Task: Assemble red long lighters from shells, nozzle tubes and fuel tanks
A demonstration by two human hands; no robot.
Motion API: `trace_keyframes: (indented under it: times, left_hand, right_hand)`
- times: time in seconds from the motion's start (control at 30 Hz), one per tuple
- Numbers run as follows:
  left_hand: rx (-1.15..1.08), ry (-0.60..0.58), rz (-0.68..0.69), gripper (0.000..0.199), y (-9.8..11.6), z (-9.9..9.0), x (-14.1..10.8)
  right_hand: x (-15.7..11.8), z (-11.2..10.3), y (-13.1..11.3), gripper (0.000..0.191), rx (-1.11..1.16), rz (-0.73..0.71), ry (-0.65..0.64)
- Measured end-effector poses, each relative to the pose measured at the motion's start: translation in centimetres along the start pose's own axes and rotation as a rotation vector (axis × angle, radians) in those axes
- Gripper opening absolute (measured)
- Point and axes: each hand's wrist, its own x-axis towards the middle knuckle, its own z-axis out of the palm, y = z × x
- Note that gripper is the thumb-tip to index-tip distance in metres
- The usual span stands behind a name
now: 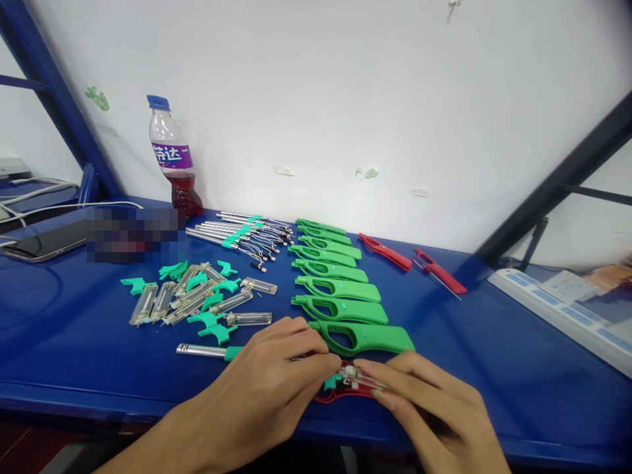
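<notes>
A red lighter shell (340, 396) lies at the front of the blue table, partly covered by both hands. My left hand (281, 375) is closed over its left part, fingertips beside a teal trigger piece (332, 382); what those fingers pinch is hidden. With thumb and fingers, my right hand (429, 401) holds a clear fuel tank (363, 377) over the shell. A silver metal tube (202, 351) with a teal part sticks out left of my left hand. Just beyond the fingers lies the nearest green lighter shell (382, 338).
Several green shells (345, 288) form a column behind my hands. Loose tanks (190, 303) and teal triggers (210, 322) lie left, silver tubes with wires (237, 234) behind them. Red shells (388, 252), a power strip (563, 316) and a bottle (172, 158) stand farther out.
</notes>
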Motion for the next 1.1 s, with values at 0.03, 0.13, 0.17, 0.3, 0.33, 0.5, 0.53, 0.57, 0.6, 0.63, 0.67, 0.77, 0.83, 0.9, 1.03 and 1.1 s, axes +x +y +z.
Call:
trace_keyframes:
  times: [0.03,0.13,0.17,0.3,0.33,0.5,0.53,0.57,0.6,0.63,0.67,0.77,0.83,0.9,1.03,1.1]
  left_hand:
    - [-0.003,0.003,-0.001,0.021,0.0,0.0,0.0]
    - [-0.011,0.004,-0.004,0.019,0.1,-0.1,0.0]
    - [-0.013,0.004,-0.006,0.019,0.1,0.0,0.0]
    - [-0.014,0.017,-0.006,0.020,0.2,-0.1,0.0]
    - [-0.012,0.018,-0.010,0.020,0.2,-0.1,0.0]
    - [-0.003,-0.021,-0.113,0.017,0.5,-0.1,0.0]
    - [-0.006,-0.022,-0.134,0.015,0.6,0.0,0.0]
    - [-0.009,-0.021,-0.146,0.015,0.6,0.0,-0.1]
    - [-0.011,-0.019,-0.150,0.016,0.7,0.1,-0.1]
    - [-0.012,-0.015,-0.146,0.016,0.7,0.1,-0.1]
    - [-0.011,-0.014,-0.140,0.017,0.7,0.1,-0.1]
    - [-0.009,-0.002,-0.117,0.017,0.6,0.1,-0.1]
    - [-0.009,0.007,-0.101,0.015,0.5,0.0,-0.1]
    - [-0.016,0.010,-0.088,0.014,0.4,0.0,-0.1]
    - [-0.036,0.016,-0.082,0.014,0.3,0.0,-0.2]
    - [-0.040,0.028,-0.072,0.016,0.3,-0.1,-0.2]
  right_hand:
    - [0.1,0.0,0.0,0.031,-0.002,0.001,-0.003]
    - [0.2,0.0,0.1,0.032,-0.009,-0.008,-0.002]
    - [0.2,0.0,0.1,0.033,-0.009,-0.010,-0.002]
    - [0.2,-0.1,0.0,0.032,-0.008,-0.012,0.008]
    - [0.3,-0.1,-0.1,0.031,-0.015,-0.012,0.018]
    - [0.1,0.0,-0.3,0.029,-0.099,-0.023,0.069]
    - [0.0,-0.1,-0.3,0.029,-0.124,-0.023,0.081]
    - [-0.2,-0.1,-0.2,0.029,-0.148,-0.020,0.091]
    - [-0.3,-0.2,-0.1,0.029,-0.167,-0.017,0.092]
    - [-0.5,-0.2,0.0,0.029,-0.176,-0.018,0.086]
    - [-0.6,-0.2,0.1,0.031,-0.177,-0.018,0.069]
    - [-0.9,-0.2,0.5,0.039,-0.156,-0.033,0.031]
    - [-1.1,-0.2,0.8,0.044,-0.143,-0.047,0.020]
    - [-1.1,-0.2,0.9,0.046,-0.132,-0.061,0.016]
    - [-1.1,-0.3,0.8,0.041,-0.114,-0.067,0.001]
    - [-1.1,-0.3,0.8,0.041,-0.108,-0.075,-0.007]
